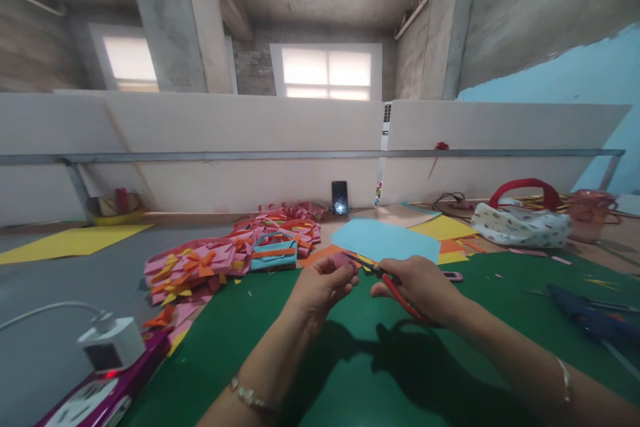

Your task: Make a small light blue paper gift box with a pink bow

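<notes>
Pinched in the fingers of my left hand (323, 287) is a small piece of pink paper (341, 259). My right hand (425, 287) is closed around red-handled scissors (397, 297). The dark blades point left and meet the pink paper's edge; whether they are parted I cannot tell. Both hands are held above a green mat (240, 360). Just behind my left hand are orange paper and a large light blue sheet (385, 238). A small blue paper bag with an orange band (274, 253) stands to the left.
Many pink and orange paper pieces (200, 267) are heaped at left. A purple power strip (95, 390) with a white charger (111, 345) lies front left. A phone (339, 197) leans on the partition. At right are a blue glue gun (590, 317) and a cloth basket (520, 225).
</notes>
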The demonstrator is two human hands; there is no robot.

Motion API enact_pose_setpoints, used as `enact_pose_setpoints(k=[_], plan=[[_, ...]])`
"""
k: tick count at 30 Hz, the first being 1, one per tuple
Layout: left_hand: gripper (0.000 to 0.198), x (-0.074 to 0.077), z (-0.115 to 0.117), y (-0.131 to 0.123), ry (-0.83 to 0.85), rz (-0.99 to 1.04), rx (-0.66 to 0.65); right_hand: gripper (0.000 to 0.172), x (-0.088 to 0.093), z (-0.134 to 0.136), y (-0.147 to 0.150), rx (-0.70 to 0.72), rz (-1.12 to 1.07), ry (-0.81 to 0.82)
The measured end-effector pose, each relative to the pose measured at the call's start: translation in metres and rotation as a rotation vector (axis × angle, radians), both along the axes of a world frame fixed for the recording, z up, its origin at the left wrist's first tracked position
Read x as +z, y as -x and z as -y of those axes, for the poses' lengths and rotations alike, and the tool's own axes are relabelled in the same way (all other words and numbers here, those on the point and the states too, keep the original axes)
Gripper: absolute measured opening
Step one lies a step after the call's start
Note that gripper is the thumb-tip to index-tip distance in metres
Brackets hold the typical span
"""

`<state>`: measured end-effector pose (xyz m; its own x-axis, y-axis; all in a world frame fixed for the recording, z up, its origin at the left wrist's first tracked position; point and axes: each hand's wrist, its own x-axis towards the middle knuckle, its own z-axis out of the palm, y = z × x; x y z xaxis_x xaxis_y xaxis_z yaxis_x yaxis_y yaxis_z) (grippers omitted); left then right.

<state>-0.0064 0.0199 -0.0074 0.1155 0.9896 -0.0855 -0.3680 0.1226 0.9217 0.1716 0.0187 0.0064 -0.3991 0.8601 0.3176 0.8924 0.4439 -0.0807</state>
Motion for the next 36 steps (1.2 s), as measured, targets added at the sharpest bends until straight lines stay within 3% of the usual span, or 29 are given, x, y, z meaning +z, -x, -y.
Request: enact_pose_setpoints(k=[5,10,17,36], plan=[[0.02,0.0016,0.0004,0.0002,-0.016,-0.022,0.018,0.039,0.0009,-0.0003,-0.003,0.016,-0.027,0.014],[0.019,-0.0025,-0.0011,0.0001,-0.135,-0.14,0.087,0.037,0.0008,-0.0038,-0.007,0.079,-0.046,0.041],[0.015,-0.0065,-0.0051,0.0005,-0.153,-0.231,-0.005,0.036,-0.0021,-0.0052,-0.008,0.115,-0.028,0.034],[0.009,0.0013,0.0017,0.0068,-0.126,-0.231,-0.145,0.038,-0.0018,-0.0043,-0.0082,0.146,-0.01,0.026]])
